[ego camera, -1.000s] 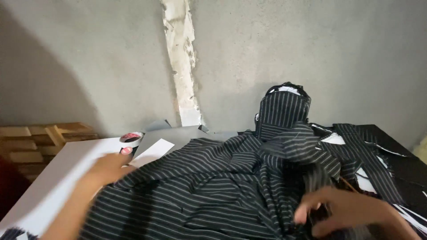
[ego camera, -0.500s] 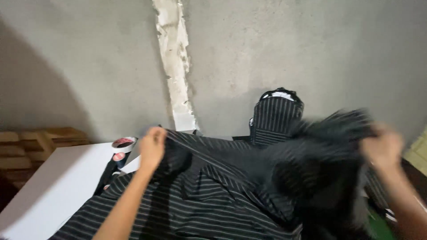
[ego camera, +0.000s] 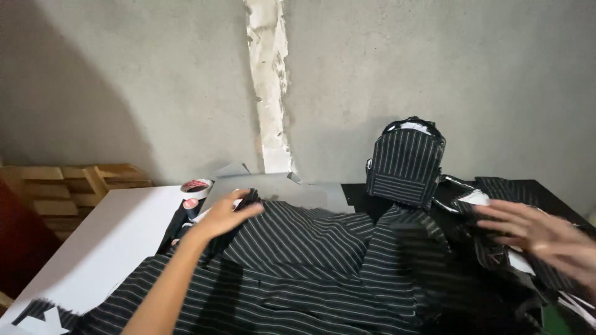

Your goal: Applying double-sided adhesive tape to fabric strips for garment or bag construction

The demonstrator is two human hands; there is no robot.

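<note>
Two hands: both mine, both in view over one big spread of cloth.
Near edge: I see my left forearm rising from the bottom of the view, across the striped fabric (ego camera: 298,273), black with thin white lines, lying rumpled and folded over most of the table (ego camera: 105,242).
Table: white, bare along its left side; a small striped scrap (ego camera: 43,313) lies at the near left corner.
Left hand (ego camera: 226,214): fingers closed on the far edge of the striped fabric, pinching a fold there.
Right hand (ego camera: 540,239): blurred, fingers spread and released, palm down just above the cloth at the right; I cannot tell whether it touches.
Right side: more dark striped pieces (ego camera: 490,192) heaped on a black surface under and behind my right hand.
Beyond the left hand: a tape roll (ego camera: 195,188), white with a red face, beside the fabric's edge; grey card sheets (ego camera: 273,186) lie behind it.
Further back: a small striped backpack (ego camera: 405,162) stands upright, same black and white pattern, well apart from my left hand.
Far left: wooden pallets (ego camera: 68,186) stacked against the wall.
Background: grey concrete wall (ego camera: 124,80) with a rough white plaster seam (ego camera: 270,87) running down it.
</note>
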